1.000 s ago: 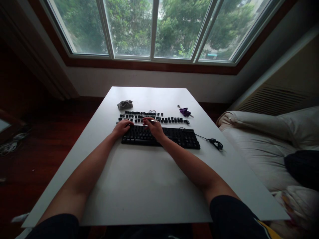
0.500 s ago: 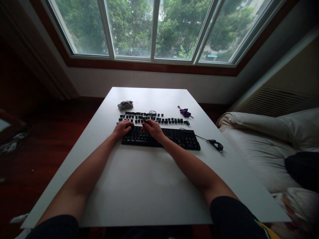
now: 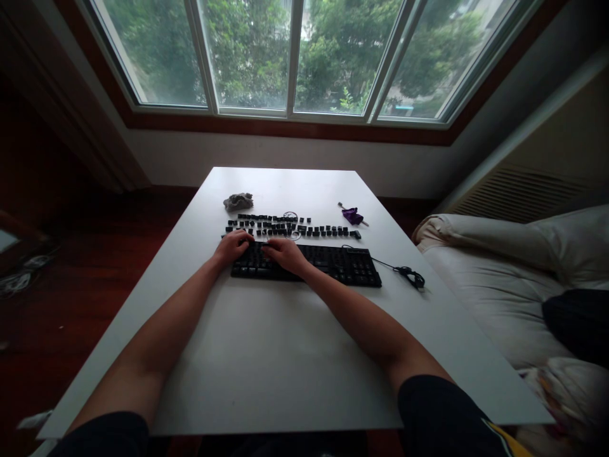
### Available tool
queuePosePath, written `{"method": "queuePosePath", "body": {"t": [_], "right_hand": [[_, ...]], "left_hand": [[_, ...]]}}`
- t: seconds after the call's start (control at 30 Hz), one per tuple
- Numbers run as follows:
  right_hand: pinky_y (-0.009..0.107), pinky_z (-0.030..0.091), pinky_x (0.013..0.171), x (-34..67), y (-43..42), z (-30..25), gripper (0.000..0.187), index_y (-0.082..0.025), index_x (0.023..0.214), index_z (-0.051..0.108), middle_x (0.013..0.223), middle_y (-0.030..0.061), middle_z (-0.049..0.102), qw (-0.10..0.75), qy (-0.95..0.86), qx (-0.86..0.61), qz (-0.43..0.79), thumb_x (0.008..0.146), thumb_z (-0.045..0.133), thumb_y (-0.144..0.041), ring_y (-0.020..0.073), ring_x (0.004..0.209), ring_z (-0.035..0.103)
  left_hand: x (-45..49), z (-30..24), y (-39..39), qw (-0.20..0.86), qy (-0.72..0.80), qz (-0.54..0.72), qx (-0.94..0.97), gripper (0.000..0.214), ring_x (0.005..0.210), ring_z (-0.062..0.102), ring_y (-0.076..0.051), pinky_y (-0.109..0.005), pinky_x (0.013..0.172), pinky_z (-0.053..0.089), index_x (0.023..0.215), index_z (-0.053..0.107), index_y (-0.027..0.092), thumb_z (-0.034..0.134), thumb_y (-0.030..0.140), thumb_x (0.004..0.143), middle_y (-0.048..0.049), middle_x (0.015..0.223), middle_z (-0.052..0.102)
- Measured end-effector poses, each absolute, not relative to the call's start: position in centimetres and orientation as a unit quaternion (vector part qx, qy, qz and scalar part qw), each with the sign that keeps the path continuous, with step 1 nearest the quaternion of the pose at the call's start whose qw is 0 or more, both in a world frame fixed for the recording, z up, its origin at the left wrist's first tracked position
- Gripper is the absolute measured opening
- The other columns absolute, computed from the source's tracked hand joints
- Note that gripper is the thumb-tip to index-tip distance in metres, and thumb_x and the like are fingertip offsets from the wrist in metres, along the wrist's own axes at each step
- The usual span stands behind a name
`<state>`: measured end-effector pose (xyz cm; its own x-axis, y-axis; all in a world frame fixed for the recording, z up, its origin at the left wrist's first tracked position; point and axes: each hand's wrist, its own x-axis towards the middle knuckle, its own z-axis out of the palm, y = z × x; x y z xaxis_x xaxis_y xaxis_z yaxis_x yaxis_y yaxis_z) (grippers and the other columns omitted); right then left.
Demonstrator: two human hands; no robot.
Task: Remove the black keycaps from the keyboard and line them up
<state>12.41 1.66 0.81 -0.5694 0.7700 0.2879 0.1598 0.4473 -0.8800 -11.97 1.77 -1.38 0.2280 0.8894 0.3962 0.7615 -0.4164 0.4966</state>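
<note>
A black computer keyboard lies across the white table in front of me. My left hand is at its upper left corner, fingers bent and gripping that end. Over the left part of the keys is my right hand, its fingers pressed together and pointing down at the keyboard. Whatever they pinch is too small and dark to make out. Just behind the keyboard, loose black keycaps stand in several rows, partly hidden by my hands. A thin wire loop lies among the far keycaps.
A grey crumpled cloth lies at the table's far left. Toward the far right is a purple cloth with a thin stick. The keyboard's coiled cable rests on the right. A pale sofa flanks the table.
My right hand has moved slightly left and down, from above the keyboard's back edge onto its left keys. My left hand stays at the corner.
</note>
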Motion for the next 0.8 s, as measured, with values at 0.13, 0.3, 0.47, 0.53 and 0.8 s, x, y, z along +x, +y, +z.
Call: {"method": "queuePosePath", "body": {"t": [0.13, 0.3, 0.47, 0.53, 0.8], "right_hand": [[0.024, 0.033, 0.059, 12.5, 0.8, 1.3, 0.022, -0.018, 0.08, 0.068, 0.063, -0.0028, 0.056, 0.346, -0.829, -0.3, 0.319, 0.09, 0.061, -0.036, 0.0113, 0.059, 0.047], [0.024, 0.035, 0.065, 12.5, 0.1, 1.7, 0.018, -0.018, 0.085, 0.068, 0.076, 0.0003, 0.057, 0.363, -0.84, -0.307, 0.262, 0.09, 0.062, -0.034, 0.0128, 0.067, 0.048], [0.025, 0.036, 0.064, 12.8, 0.1, 2.2, 0.02, -0.018, 0.083, 0.066, 0.073, 0.0, 0.057, 0.39, -0.818, -0.314, 0.283, 0.09, 0.061, -0.037, 0.0134, 0.067, 0.049], [0.025, 0.037, 0.064, 12.9, 0.2, 2.6, 0.021, -0.019, 0.081, 0.065, 0.072, -0.0001, 0.058, 0.399, -0.808, -0.323, 0.29, 0.09, 0.059, -0.037, 0.0138, 0.066, 0.049], [0.025, 0.034, 0.058, 13.4, 0.0, 3.3, 0.025, -0.02, 0.077, 0.063, 0.062, -0.0023, 0.054, 0.429, -0.77, -0.362, 0.304, 0.091, 0.055, -0.039, 0.0128, 0.058, 0.048]], "left_hand": [[-12.1, -1.6, 2.0, 0.096, 0.531, 0.319, 0.779, 0.024, 0.095, 0.061, -0.021, -0.034, 0.088, 0.049, 0.097, 0.072, 0.023, 0.053, 0.019, 0.083, -0.0033, 0.098, 0.068], [-12.2, -1.7, 2.1, 0.097, 0.524, 0.32, 0.783, 0.026, 0.094, 0.061, -0.02, -0.033, 0.088, 0.049, 0.097, 0.071, 0.023, 0.051, 0.017, 0.081, -0.0027, 0.098, 0.068], [-11.9, -1.0, 1.7, 0.08, 0.533, 0.316, 0.781, 0.027, 0.096, 0.06, -0.021, -0.035, 0.089, 0.048, 0.096, 0.073, 0.024, 0.051, 0.016, 0.081, -0.0034, 0.099, 0.067], [-11.6, -0.2, 1.4, 0.06, 0.531, 0.314, 0.785, 0.025, 0.098, 0.059, -0.021, -0.036, 0.09, 0.048, 0.094, 0.073, 0.023, 0.051, 0.017, 0.083, -0.0043, 0.1, 0.067], [-8.7, 2.5, -0.4, 0.083, 0.47, 0.204, 0.855, 0.018, 0.084, 0.061, -0.021, -0.032, 0.077, 0.046, 0.088, 0.071, 0.024, 0.056, 0.021, 0.08, -0.0032, 0.088, 0.068]]}}
